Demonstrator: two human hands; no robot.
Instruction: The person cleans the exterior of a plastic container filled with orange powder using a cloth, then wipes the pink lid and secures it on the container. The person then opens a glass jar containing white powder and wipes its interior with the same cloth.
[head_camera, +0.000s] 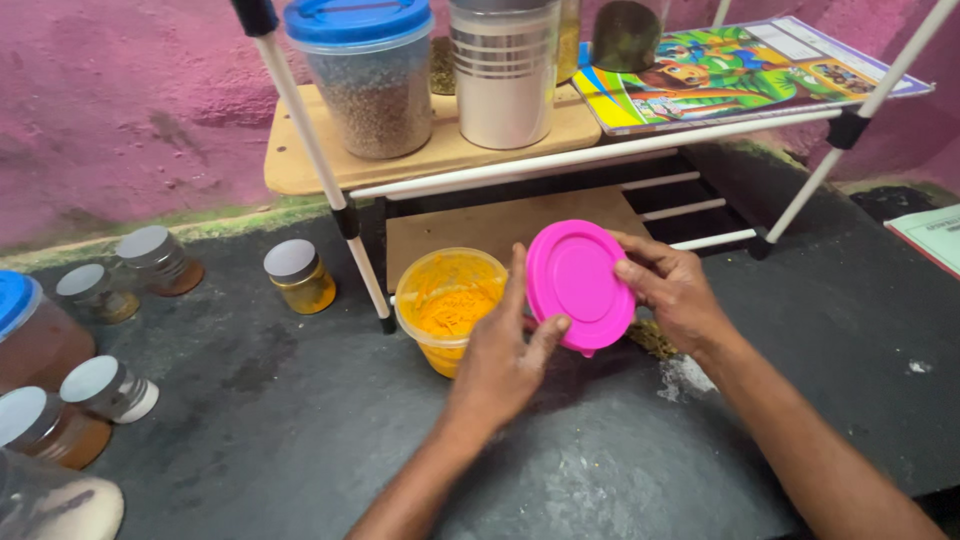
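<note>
- Two hands hold one round pink lid (578, 285) tilted above the dark floor (300, 420) — left hand (500, 365) fingers clasp its lower left edge, right hand (675, 290) fingers pinch its right rim.
- Just left of it, touching the left hand, stands an open tub of yellow-orange powder (450, 305).
- Small capped spice jars (298, 275) sit well apart — beside the wooden shelf rack (430, 160).

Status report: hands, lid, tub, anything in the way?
Both hands, left and right, grip pink lid. Yellow powder tub open, left of lid. Shelf leg stands close beside tub.
</note>
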